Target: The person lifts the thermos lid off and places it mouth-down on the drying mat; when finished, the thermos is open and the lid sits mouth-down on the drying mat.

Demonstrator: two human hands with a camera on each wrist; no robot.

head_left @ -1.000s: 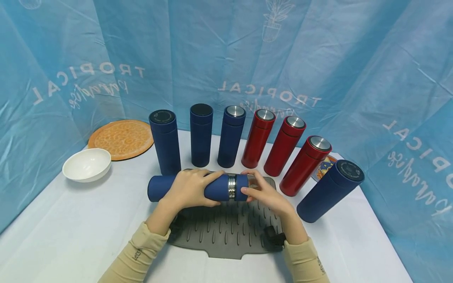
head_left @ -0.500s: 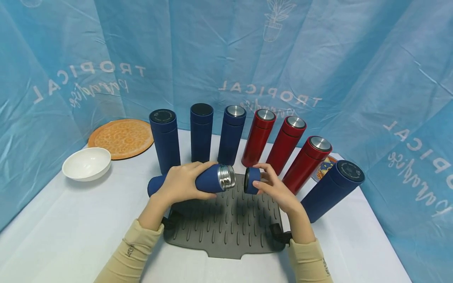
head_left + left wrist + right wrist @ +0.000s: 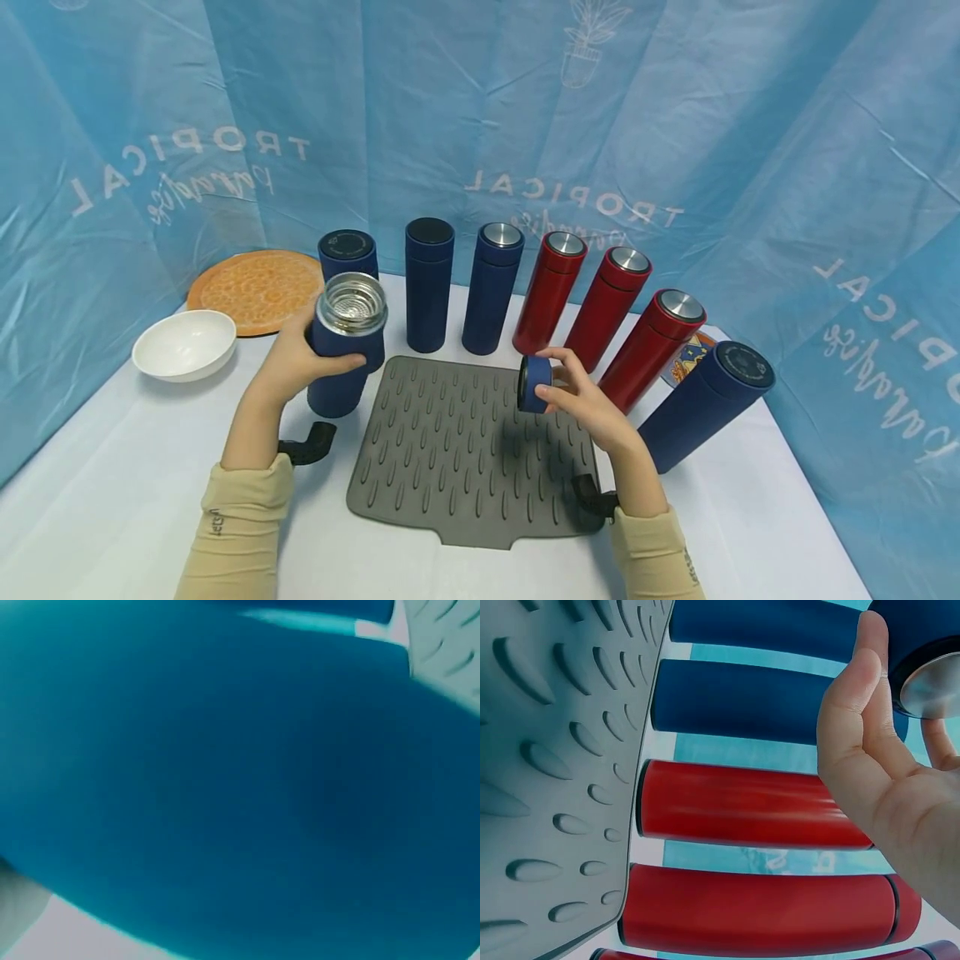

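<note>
On the left, my left hand [image 3: 288,354] grips a blue thermos bottle [image 3: 336,392], fingers partly hidden behind it. The bottle has no lid on, its silver mouth faces up, and I cannot tell whether its base touches the table. Its blue wall [image 3: 225,787] fills most of the left wrist view. Over the mat's right part, my right hand [image 3: 585,404] pinches the blue thermos lid [image 3: 535,383] between thumb and fingers. In the right wrist view this lid [image 3: 922,621] shows its silver disc, with the right hand [image 3: 877,750] around it.
A grey ridged mat [image 3: 450,450] lies between the hands. Behind it stand several closed thermoses, blue [image 3: 427,292] and red [image 3: 547,296]. One blue thermos [image 3: 701,408] stands right of the right hand. A white bowl [image 3: 183,346] and an orange round mat [image 3: 258,287] lie at left.
The lid has come off the bottle. My left hand has carried the bottle left off the mat and turned it from lying to upright. The right hand moved slightly right with the lid, then stayed.
</note>
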